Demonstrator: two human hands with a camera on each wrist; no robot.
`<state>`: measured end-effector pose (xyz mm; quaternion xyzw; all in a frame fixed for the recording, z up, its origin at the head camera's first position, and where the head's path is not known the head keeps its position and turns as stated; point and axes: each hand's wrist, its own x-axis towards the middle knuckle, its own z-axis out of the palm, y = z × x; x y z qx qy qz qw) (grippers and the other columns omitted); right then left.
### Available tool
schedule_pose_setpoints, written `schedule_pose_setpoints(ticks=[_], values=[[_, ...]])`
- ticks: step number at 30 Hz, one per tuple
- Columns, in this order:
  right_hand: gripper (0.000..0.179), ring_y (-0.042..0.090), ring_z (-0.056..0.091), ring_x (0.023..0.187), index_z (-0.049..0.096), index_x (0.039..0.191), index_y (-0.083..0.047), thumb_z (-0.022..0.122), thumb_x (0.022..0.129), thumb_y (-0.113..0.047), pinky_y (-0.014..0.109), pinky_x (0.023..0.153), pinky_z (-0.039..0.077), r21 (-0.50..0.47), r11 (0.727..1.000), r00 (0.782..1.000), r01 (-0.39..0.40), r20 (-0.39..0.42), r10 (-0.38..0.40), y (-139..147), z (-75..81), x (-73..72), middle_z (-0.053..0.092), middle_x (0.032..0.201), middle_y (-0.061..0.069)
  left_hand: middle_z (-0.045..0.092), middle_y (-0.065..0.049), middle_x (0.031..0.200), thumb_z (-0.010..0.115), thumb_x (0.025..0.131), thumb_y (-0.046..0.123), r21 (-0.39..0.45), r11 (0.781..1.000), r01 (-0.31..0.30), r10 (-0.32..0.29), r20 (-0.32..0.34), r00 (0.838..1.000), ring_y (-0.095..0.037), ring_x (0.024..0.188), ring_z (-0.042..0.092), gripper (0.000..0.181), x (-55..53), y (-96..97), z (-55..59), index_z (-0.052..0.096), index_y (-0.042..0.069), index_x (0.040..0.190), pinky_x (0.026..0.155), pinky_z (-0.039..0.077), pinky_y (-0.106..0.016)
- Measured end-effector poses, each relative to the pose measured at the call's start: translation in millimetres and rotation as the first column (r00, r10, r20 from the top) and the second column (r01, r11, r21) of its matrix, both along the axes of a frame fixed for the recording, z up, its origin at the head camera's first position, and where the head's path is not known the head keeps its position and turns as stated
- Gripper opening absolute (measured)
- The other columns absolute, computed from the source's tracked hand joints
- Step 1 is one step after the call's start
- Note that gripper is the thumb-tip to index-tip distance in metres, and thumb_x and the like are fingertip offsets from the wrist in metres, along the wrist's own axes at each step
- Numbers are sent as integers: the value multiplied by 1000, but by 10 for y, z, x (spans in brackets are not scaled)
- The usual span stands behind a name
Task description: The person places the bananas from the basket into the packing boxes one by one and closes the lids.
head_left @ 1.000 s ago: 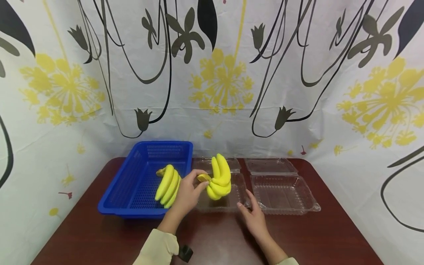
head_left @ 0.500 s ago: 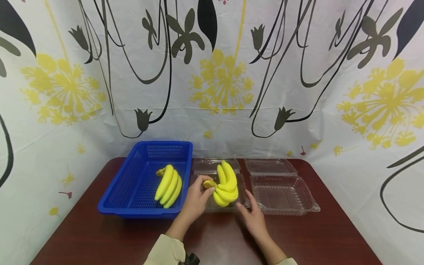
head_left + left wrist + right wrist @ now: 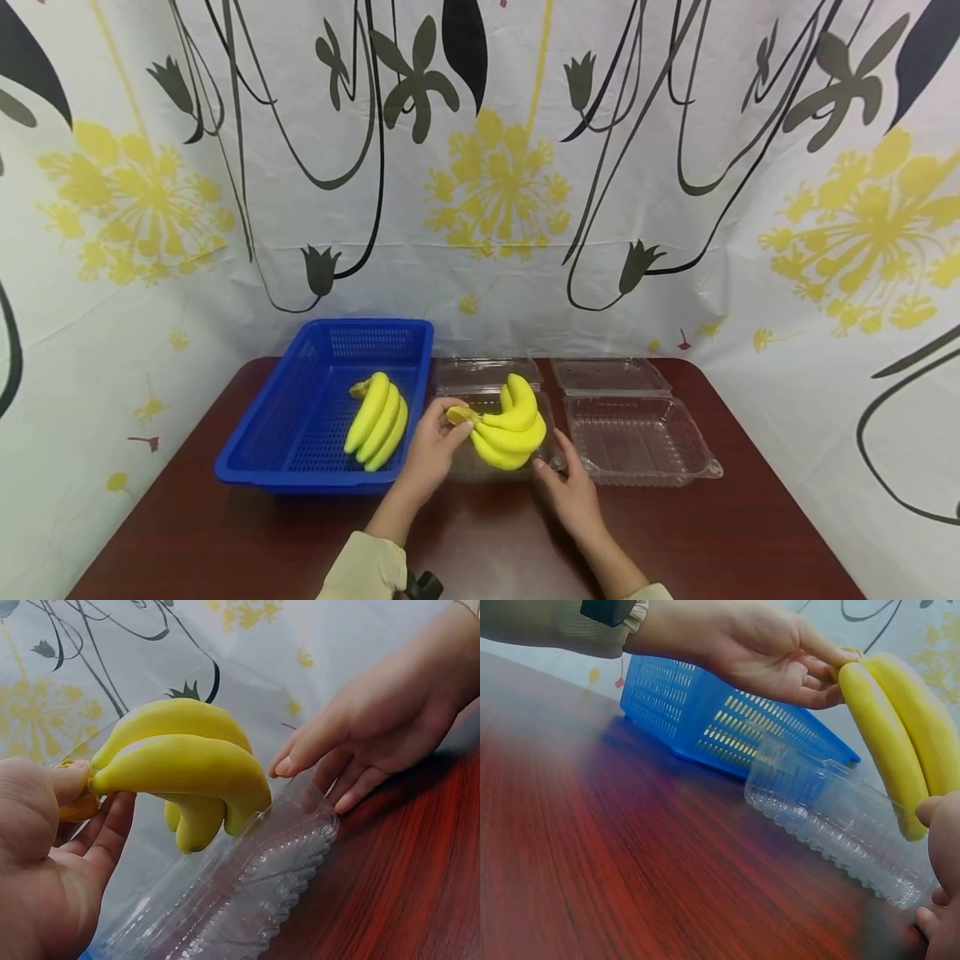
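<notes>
My left hand (image 3: 431, 450) pinches the stem of a bunch of yellow bananas (image 3: 513, 433) between thumb and fingers. The bunch hangs tilted above the left clear plastic clamshell container (image 3: 247, 885), and in the left wrist view its lower tips overlap the container's rim. At that container's front right corner rests my right hand (image 3: 577, 496), its thumb and fingers extended on either side of the corner. The thumb (image 3: 930, 811) shows close to the banana tips in the right wrist view. A second banana bunch (image 3: 377, 421) lies in the blue basket (image 3: 255, 425).
To the right stands another clear clamshell container (image 3: 645, 437), its lid (image 3: 611, 377) folded back. The blue basket sits on the left, close beside the first container. All stand on a dark red wooden table (image 3: 495, 542), with a floral-patterned sheet (image 3: 510, 308) behind and at both sides.
The held bunch has come down and to the right over the left container, turning so its bananas lie flatter. My right hand has stayed at the container's corner.
</notes>
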<state>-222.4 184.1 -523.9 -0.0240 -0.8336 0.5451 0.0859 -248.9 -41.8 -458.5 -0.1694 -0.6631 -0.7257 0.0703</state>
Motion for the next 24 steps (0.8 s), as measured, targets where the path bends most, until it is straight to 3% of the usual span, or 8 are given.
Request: schedule_pose_setpoints(ticks=[10,14,18,21,24], values=[[67,22,64,91,35,151,-16,65,94,-33,34,71,49,14,1000,1000,5,-7,-5,-2,-9,3,42,144,26,60,-17,113,56,95,-1,62,998,-30,20,164,986,-20,104,57,31,9,-34,-49,47,-8,123,93,47,-42],[66,23,64,92,36,150,-16,66,94,-31,35,73,49,10,1000,1000,1,-12,-1,-10,-10,9,42,145,24,58,-19,116,53,98,0,83,996,-44,27,198,980,-22,106,56,33,-4,-28,-40,43,-9,128,93,48,-45],[65,25,64,95,36,150,-16,66,94,-29,37,75,50,12,1000,1000,1,-12,0,-18,-7,12,40,147,21,58,-19,117,52,98,0,26,995,-93,87,183,979,-25,110,55,33,-26,-52,-49,45,-5,130,93,48,-45],[65,28,63,100,36,150,-16,66,94,-29,39,77,51,15,1000,1000,4,-18,-3,-17,-5,11,40,149,19,58,-20,118,51,99,1,-43,990,-132,137,133,982,-28,112,55,35,-41,-87,-73,44,-3,133,91,48,-45],[65,31,63,104,36,150,-15,65,94,-28,41,79,51,15,1000,1000,1,-23,-1,-11,-4,9,39,150,17,58,-20,116,51,99,1,-107,978,-180,188,75,979,-29,103,57,37,-57,-124,-112,45,-3,135,83,51,-43]])
